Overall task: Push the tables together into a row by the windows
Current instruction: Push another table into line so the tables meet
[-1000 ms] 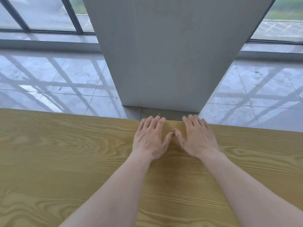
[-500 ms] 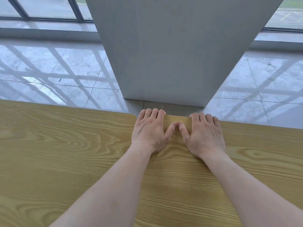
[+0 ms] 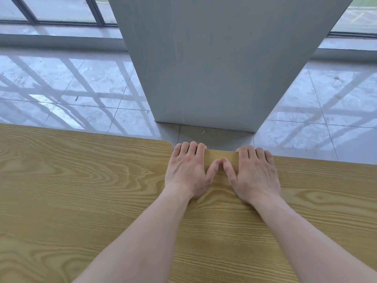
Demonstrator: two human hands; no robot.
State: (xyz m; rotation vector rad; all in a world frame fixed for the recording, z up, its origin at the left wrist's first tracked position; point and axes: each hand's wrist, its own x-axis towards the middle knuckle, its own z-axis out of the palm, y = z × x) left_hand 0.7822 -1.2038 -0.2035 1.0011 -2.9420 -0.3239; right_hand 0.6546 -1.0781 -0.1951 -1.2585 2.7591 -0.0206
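Your two surfaces, left surface (image 3: 81, 180) and right surface (image 3: 326, 190), run left-right, abutting. Your left hand (image 3: 186, 172) and right hand (image 3: 256, 176) lie flat (fingers spread, clamping nothing) over the far edge.

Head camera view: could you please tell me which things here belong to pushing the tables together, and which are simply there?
Part of the job:
- left table, rounded far corner
- right table, butted against it
- left hand and right hand, flat on the tops, fingers over the far edge
- windows

Just there:
- grey pillar
- tiled floor
- small scrap on the floor
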